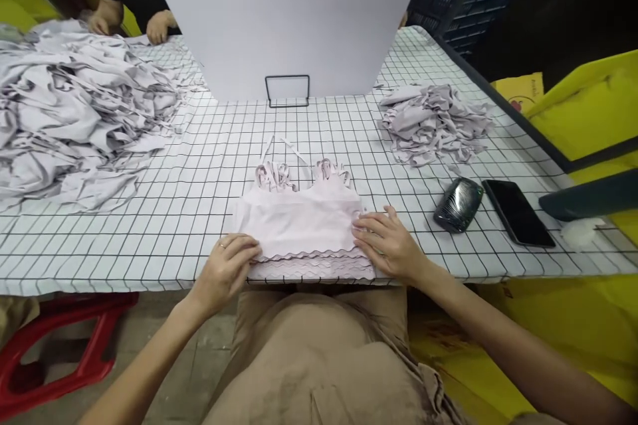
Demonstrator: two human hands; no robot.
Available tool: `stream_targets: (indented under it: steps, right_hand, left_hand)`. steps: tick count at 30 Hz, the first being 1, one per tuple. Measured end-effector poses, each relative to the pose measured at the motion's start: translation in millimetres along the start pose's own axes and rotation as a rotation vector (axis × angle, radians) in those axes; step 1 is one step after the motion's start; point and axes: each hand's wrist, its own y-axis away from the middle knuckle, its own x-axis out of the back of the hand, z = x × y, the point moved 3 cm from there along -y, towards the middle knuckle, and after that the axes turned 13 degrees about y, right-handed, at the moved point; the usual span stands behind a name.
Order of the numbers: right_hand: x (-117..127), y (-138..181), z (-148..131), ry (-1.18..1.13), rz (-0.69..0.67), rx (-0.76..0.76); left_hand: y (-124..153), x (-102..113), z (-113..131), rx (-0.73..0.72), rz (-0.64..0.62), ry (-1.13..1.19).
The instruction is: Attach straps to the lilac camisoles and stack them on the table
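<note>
A pale pink bralette (304, 222) with thin straps and gathered bits at its top lies flat before me, on a stack of like pieces whose wavy hems (314, 267) show at the table's front edge. My left hand (226, 269), a ring on one finger, pinches the lower left corner of the top piece; the thumb is partly hidden. On the right side edge rests my right hand (391, 246), its fingers spread and lying over the cloth.
Heaped pale garments (74, 113) cover the table's left; a smaller heap (433, 123) lies right. Nearby are a black plastic-wrapped bundle (458, 204) and a phone (518, 212). A white board (294, 20) stands behind a wire stand (288, 91). Another person's hands (158, 26) are far left.
</note>
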Motion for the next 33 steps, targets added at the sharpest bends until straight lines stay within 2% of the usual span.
stream_targets:
  steps: [3,7,10,13,15,18,21,23,25,30,31,33]
  right_hand:
    - [4.8,-19.0,7.6,-0.018,0.071,-0.007]
    - [-2.7,-91.5,20.0,-0.054,0.125,0.002]
    - [-38.1,-165.6,26.2,-0.017,-0.041,-0.008]
    - [-92.4,-232.4,32.9,0.132,-0.318,-0.051]
    - [-125.8,-266.3,35.6,0.175,-0.392,-0.020]
    - [-162.7,-297.1,36.4,0.188,-0.443,0.090]
    - [-177.0,-308.9,34.5,0.187,-0.459,0.180]
    - [-173.6,-312.2,32.2,0.180,-0.454,0.192]
    - [-159.3,-315.1,27.4,0.158,-0.391,0.204]
    - [-85.9,-312.1,-6.0,0.039,0.068,0.388]
    - [-71.3,-305.9,-15.5,0.023,0.109,0.416]
    - [-48.6,-284.6,-36.3,-0.006,0.105,0.470]
  left_hand:
    - [-16.6,13.1,-19.2,0.100,0.108,0.069]
    - [-70.6,38.9,-73.5,0.330,0.285,0.111]
    - [-113.5,44.5,-119.9,0.585,0.339,0.304]
    - [-143.0,40.6,-151.3,0.661,0.346,0.341]
    - [-152.6,36.7,-164.1,0.675,0.344,0.336]
    - [-154.5,33.7,-174.1,0.700,0.327,0.361]
    - [-147.7,38.5,-175.3,0.722,0.314,0.395]
    - [-140.5,46.1,-170.7,0.732,0.328,0.427]
    - [-131.7,54.7,-160.9,0.750,0.347,0.505]
    - [-105.8,59.3,-113.1,0.813,0.284,0.918]
    - [-100.7,55.6,-101.7,0.832,0.275,1.049]
    - [-91.2,43.9,-79.8,0.886,0.271,1.345]
